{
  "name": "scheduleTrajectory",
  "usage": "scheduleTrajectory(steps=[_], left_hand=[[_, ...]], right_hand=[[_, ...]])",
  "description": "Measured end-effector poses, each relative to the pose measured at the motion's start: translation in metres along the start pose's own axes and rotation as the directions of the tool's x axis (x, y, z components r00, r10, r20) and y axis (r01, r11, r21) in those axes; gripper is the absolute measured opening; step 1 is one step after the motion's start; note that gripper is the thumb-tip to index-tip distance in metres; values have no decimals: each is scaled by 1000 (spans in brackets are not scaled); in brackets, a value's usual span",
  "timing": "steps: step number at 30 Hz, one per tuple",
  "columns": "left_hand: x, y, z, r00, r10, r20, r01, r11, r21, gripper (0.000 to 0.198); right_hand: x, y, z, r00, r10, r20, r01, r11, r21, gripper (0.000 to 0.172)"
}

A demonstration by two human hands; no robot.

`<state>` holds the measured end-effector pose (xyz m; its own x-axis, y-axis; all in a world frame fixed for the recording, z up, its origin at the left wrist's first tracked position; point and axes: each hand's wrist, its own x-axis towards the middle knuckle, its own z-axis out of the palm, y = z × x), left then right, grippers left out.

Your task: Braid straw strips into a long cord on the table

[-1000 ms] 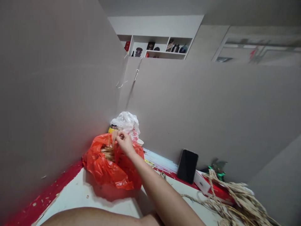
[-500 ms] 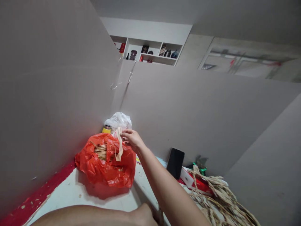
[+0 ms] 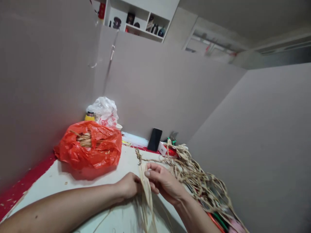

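Pale flat strips (image 3: pixel 146 191) hang down in front of me over the white table (image 3: pixel 73 200). My right hand (image 3: pixel 161 179) pinches them near their upper end. Close by on the left, my left hand (image 3: pixel 130 185) is closed at the strips, its fingertips partly hidden. Just above the hands a short twisted cord (image 3: pixel 138 156) lies on the table and joins a thin strand running right. That strand leads to a heap of braided cord (image 3: pixel 199 178). At the left sits a red plastic bag (image 3: pixel 97 155) with dry strips (image 3: pixel 85 139) showing in its opening.
Behind the red bag are a white plastic bag (image 3: pixel 104 108) and a yellow jar (image 3: pixel 89 116). A black phone (image 3: pixel 155 139) leans at the table's back edge beside a small white box (image 3: pixel 162 149). Grey partitions (image 3: pixel 145 81) enclose the table; shelves (image 3: pixel 138 31) stand beyond.
My right hand has moved from above the red bag, with a pale strip, to beside my left hand. The view has shifted, and both hands now show at the strips.
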<state>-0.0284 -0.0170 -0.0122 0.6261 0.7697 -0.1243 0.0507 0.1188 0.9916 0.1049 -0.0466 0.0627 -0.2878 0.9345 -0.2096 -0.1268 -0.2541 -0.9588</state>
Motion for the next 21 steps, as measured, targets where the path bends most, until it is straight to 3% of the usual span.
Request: scheduleTrajectory(steps=[4,7,13,16,21], left_hand=[[-3,-1,3,986,-120,-114,121,993,4,20],[-5,0,6,977,-122,-177,120,992,-24,17],[-5,2,6,973,-103,-206,103,995,-10,20],[-3,-2,6,973,-37,-228,50,997,52,21],[-5,-6,10,973,87,-213,-55,987,152,22]], right_hand=[[-24,45,-10,992,75,-102,-77,997,-22,24],[-28,65,-9,983,66,-173,-81,993,-82,26],[-29,67,-8,968,2,-250,-64,969,-238,27],[-31,65,-4,956,-30,-292,-61,953,-296,23],[-31,68,5,971,8,-240,-61,974,-216,17]])
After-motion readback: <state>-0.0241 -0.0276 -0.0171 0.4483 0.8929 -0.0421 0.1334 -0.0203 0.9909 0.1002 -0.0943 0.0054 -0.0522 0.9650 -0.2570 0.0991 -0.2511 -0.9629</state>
